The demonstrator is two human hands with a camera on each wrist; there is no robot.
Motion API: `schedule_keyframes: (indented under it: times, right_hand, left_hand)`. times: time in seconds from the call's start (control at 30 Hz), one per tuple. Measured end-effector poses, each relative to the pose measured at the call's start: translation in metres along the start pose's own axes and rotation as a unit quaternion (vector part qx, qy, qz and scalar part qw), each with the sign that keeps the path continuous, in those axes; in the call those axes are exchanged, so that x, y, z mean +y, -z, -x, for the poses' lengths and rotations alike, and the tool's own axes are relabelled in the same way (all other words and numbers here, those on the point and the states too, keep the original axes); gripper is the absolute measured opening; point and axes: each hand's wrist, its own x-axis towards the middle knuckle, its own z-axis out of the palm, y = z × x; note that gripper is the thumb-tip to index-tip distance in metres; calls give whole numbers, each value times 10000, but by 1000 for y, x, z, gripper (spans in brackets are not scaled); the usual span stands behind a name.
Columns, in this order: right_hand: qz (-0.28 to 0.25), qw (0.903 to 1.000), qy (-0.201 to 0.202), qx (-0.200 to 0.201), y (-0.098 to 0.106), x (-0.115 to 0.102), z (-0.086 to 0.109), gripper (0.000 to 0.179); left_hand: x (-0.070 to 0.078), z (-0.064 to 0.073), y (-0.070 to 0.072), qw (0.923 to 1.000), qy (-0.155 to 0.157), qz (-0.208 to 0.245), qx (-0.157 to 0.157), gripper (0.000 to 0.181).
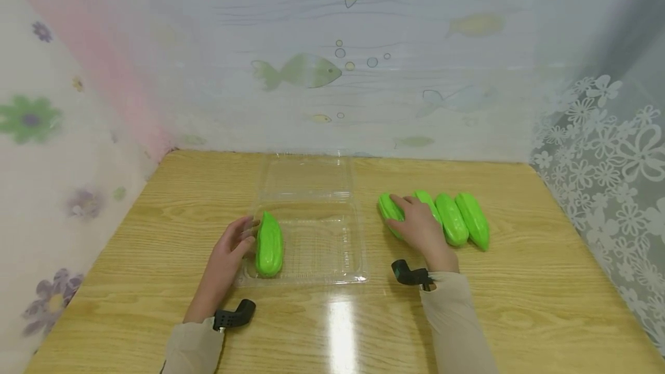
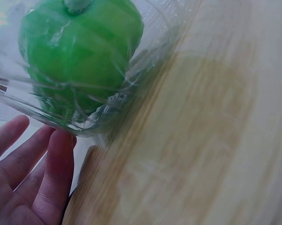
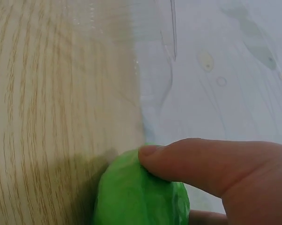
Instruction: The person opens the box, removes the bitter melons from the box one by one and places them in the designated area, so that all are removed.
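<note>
A clear plastic clamshell box [image 1: 317, 250] lies with its lid folded back. One long, ribbed, bright green toy vegetable [image 1: 269, 250] rests along the box's left side, its pointed end away from me. My left hand [image 1: 228, 250] is at the box's left edge; in the left wrist view its loosely extended fingers [image 2: 59, 159] touch the clear wall. Right of the box, my right hand [image 1: 422, 232] grips the leftmost vegetable [image 1: 388, 208] of a row between thumb and fingers. The right wrist view shows the thumb [image 3: 178, 157] pressed on its green surface [image 3: 131, 192].
More green vegetables [image 1: 451, 219] lie side by side just right of my right hand, one partly hidden by it. The clear lid [image 1: 306, 176] reaches toward the back of the wooden table [image 1: 525, 305]. A fish-patterned curtain [image 1: 301, 108] hangs behind it.
</note>
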Motion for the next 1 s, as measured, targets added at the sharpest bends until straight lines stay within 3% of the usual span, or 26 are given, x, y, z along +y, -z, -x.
schedule_keyframes:
  times: [0.37,0.53,0.7,1.0]
  right_hand:
    - [124,9981,-538,265,-4,-7,2,61]
    - [239,9966,-526,586,-5,-6,2,57]
    - [192,9963,-525,655,-3,-6,3,56]
    - [126,9959,-535,716,0,-6,3,54]
  left_hand:
    - [2,1,1,9999,-85,44,-66,45]
    - [17,6,0,9997,-119,148,-141,44]
    - [27,10,-2,9997,-112,165,-131,44]
    - [5,2,1,9997,-152,140,-136,45]
